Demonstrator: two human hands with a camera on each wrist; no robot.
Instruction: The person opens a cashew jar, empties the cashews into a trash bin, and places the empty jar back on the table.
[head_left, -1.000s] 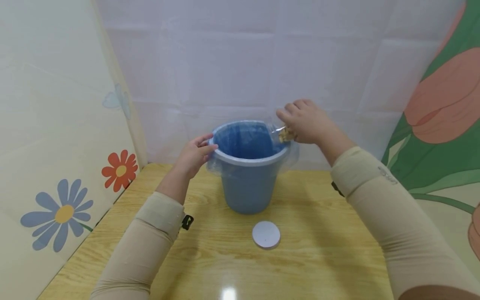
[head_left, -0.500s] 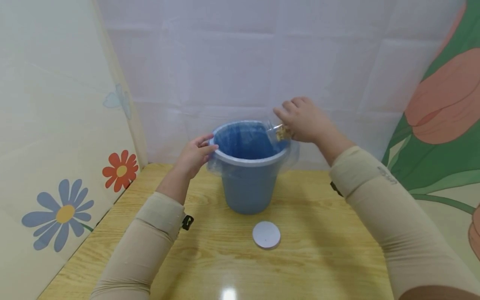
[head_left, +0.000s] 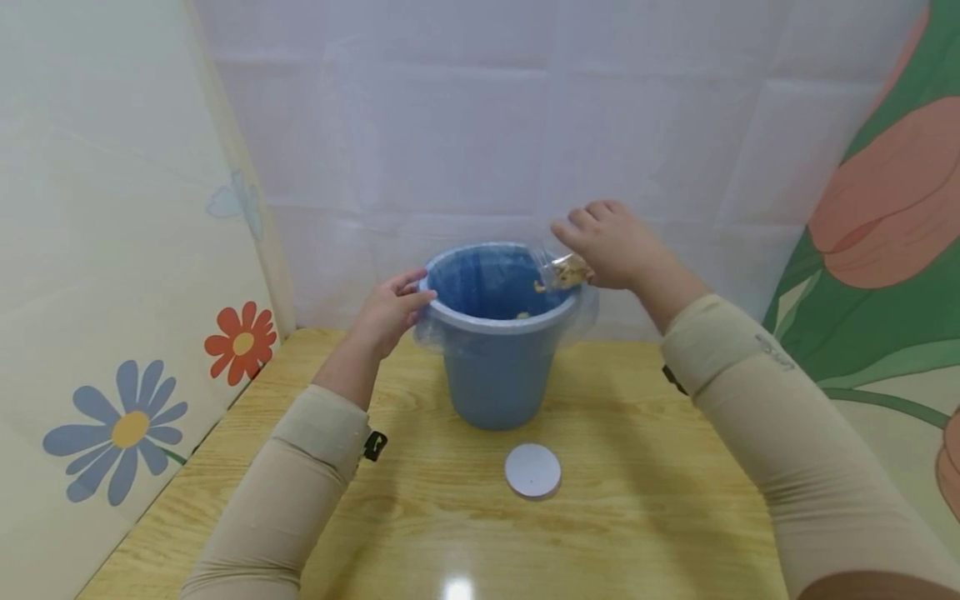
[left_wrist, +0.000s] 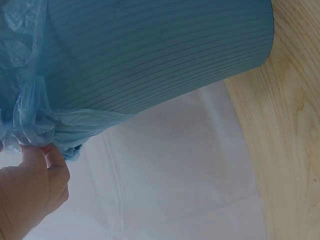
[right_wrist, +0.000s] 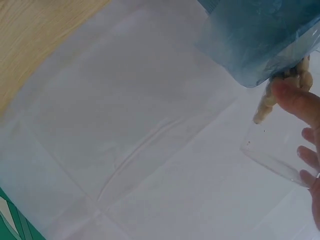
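Observation:
A blue trash bin stands on the table, lined with a thin translucent plastic bag folded over its rim. My left hand grips the rim at the left, thumb and fingers on either side of the liner. At the right rim my right hand holds a clear jar, tipped with its mouth toward the bin's inside. Tan pieces, like peanuts or cashews, have gathered toward the mouth. One piece is at the mouth, and another shows inside the bin. The bin's bottom is hidden.
A white round lid lies flat on the wood-grain table in front of the bin. White cloth hangs behind, and flower-printed panels flank the table on both sides.
Tan pieces now spill from the jar's mouth into the bin; none were outside it before. The right hand shifted slightly left, then back right. The left hand has stayed on the rim.

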